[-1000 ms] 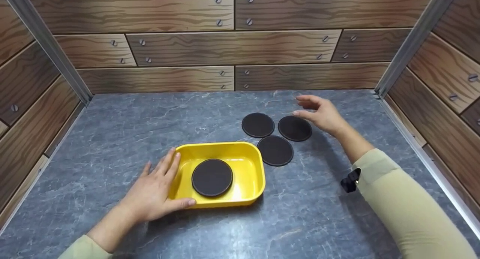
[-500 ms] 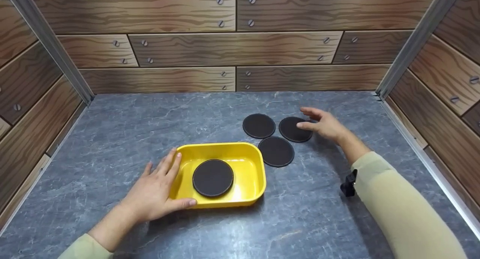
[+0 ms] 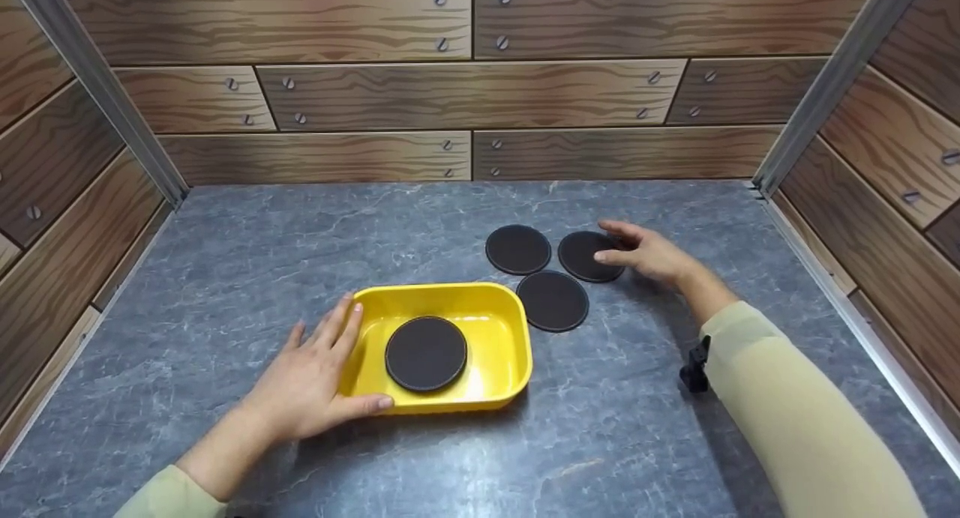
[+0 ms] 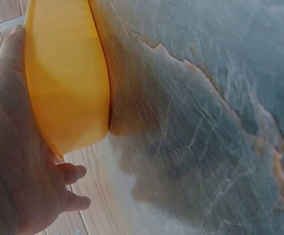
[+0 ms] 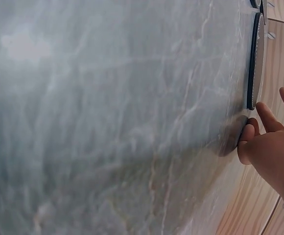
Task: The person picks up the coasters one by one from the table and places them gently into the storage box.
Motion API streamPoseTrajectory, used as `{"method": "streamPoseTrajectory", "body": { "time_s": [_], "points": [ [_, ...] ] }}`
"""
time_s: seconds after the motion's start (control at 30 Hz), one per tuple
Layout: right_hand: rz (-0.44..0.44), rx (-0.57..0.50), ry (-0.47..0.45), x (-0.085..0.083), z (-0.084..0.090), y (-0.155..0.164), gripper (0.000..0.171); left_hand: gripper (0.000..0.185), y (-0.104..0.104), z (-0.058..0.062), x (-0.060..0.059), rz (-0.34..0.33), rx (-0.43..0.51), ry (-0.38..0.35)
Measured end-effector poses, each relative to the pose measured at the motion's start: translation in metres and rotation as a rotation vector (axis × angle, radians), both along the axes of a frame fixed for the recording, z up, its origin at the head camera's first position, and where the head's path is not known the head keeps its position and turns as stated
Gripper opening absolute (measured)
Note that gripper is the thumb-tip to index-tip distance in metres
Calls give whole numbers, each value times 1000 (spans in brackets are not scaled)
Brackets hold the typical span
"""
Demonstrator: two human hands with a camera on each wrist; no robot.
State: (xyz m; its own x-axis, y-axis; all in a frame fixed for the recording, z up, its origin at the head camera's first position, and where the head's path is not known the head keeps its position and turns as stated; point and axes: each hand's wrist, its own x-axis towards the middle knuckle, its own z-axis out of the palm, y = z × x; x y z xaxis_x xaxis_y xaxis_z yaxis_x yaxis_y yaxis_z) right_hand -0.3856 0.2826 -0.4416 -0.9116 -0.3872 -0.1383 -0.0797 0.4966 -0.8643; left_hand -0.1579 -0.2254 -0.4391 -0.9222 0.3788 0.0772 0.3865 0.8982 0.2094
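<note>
One grey marble-look tabletop (image 3: 225, 278), wood-plank walls around. One yellow tray (image 3: 495, 315) near centre, left hand (image 3: 307, 383) flat against its left wall, fingers straight and spread. Four round black coasters: one inside the tray (image 3: 426, 353), three beside it, right hand (image 3: 649, 252) touching the rightmost coaster (image 3: 585, 257), fingers loosely extended.

Four dark round coasters (image 3: 518, 249) (one inside tray), one yellow tray (image 3: 502, 319).
</note>
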Motion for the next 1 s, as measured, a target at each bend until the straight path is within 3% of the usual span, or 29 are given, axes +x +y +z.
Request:
{"method": "streamPoseTrajectory", "body": {
  "time_s": [1.0],
  "points": [
    [-43,89,-11,3,-3,-9,93,124,2,1,-1,9,4,-24]
  ]
}}
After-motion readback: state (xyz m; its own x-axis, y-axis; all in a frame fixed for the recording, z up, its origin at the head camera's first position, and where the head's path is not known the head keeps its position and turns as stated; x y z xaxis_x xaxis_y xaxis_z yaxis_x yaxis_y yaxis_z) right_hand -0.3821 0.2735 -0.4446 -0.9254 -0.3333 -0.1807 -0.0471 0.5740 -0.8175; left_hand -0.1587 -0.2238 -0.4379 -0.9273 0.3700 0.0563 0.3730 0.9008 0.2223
